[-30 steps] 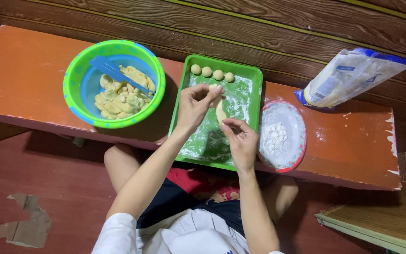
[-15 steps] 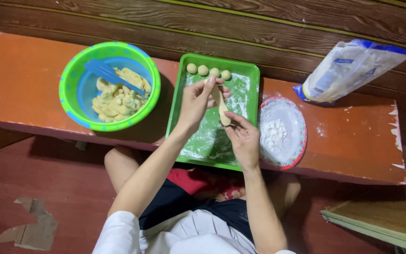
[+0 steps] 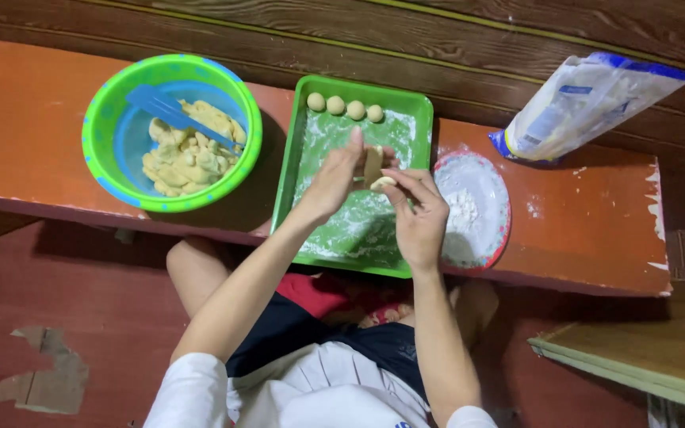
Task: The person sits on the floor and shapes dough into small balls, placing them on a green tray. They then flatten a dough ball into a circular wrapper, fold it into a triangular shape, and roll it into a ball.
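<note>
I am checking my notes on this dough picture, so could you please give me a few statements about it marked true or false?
1. Four dough balls sit in a row at the far end of the green tray. True.
2. The left hand and right hand hold a strip of dough over the tray. True.
3. The green bowl is empty. False: it holds dough pieces and a blue utensil.
4. The flour plate lies left of the tray. False: it lies to its right.
5. The bag stands inside the tray. False: it lies on the orange bench, beyond the plate.
</note>
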